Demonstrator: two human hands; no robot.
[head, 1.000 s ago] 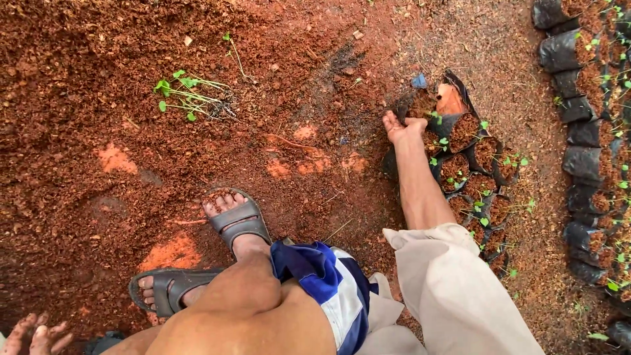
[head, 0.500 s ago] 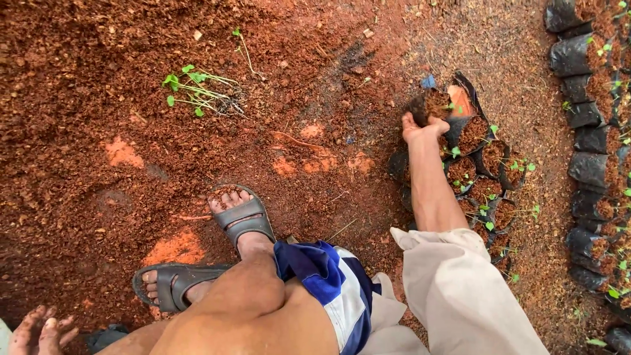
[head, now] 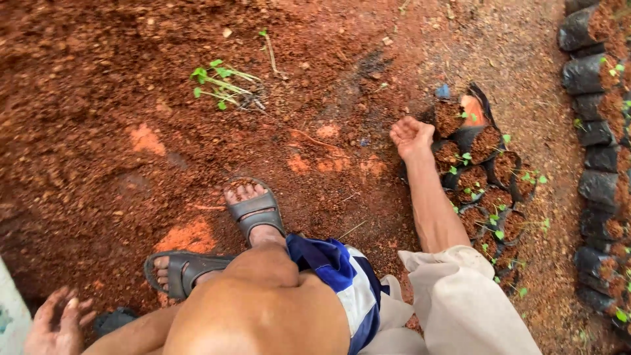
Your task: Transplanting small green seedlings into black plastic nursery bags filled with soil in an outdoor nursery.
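Nearest the camera, the person's bent knee (head: pixel 263 302) and blue-and-white shorts (head: pixel 342 283) fill the lower middle of the view. A pale sleeve (head: pixel 467 302) covers the upper right arm.

The left hand (head: pixel 56 325) sits at the bottom left corner, low over the red soil (head: pixel 98 131). Its fingers (head: pixel 69 309) are spread and released; they hold nothing. A dark object lies just beside it, too hidden to identify.

Both feet stand on the soil in grey sandals (head: pixel 253 210). One foot points forward, the other sideways toward the left.

The right arm extends forward from the sleeve. The right hand (head: pixel 413 137) is clenched in a loose fist at the left edge of a cluster of small black seedling bags (head: pixel 486 171). Whether the fist grips anything cannot be told. The bags stand on the ground, filled with soil, and most carry small green sprouts (head: pixel 465 158).

At the right edge, a second row of black bags (head: pixel 595 131) runs from near to far, well apart from the cluster.

Farther off, a loose bunch of green seedlings (head: pixel 220 82) lies flat on the bare soil, well apart from both hands.
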